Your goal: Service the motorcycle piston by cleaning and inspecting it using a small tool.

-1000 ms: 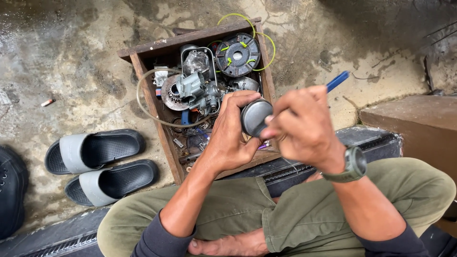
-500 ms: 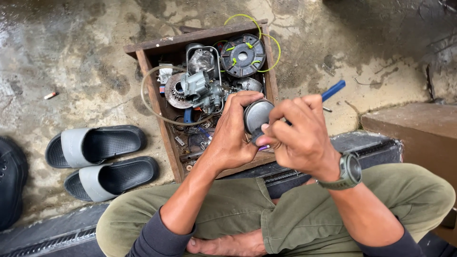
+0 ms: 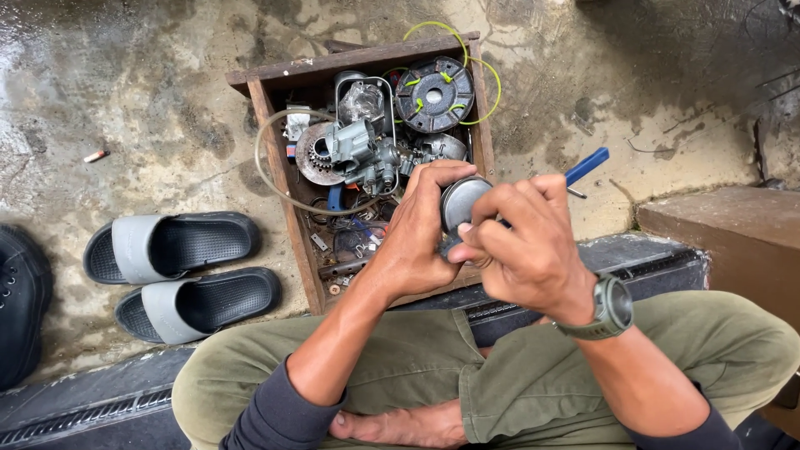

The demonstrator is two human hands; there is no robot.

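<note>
— From the head camera, what do the hands hold?

— The left hand [image 3: 417, 237] is wrapped around a round grey metal part [image 3: 463, 202], fingers curled over its near edge. The right hand [image 3: 523, 242] is closed on a blue-handled tool [image 3: 587, 166]; only the blue handle shows, sticking out past the knuckles toward the upper right. The tool's tip is hidden behind the fingers, so I cannot tell where it touches the part.

— Where is the part?

— Held up between both hands, above the near edge of a wooden box [image 3: 293, 223] that sits on the concrete floor [image 3: 150, 100].

— What is in the box?

— Greasy engine pieces: a black wheel with yellow-green cord [image 3: 434, 94], a grey carburettor [image 3: 363, 152], a toothed disc [image 3: 312, 153], a loop of hose and small screws.

— Anything else around?

— A pair of grey slippers [image 3: 179, 275] lies left of the box, and a black shoe [image 3: 21, 300] at the left edge. The person sits cross-legged in green trousers [image 3: 517, 392], a watch [image 3: 611, 307] on the right wrist.
</note>
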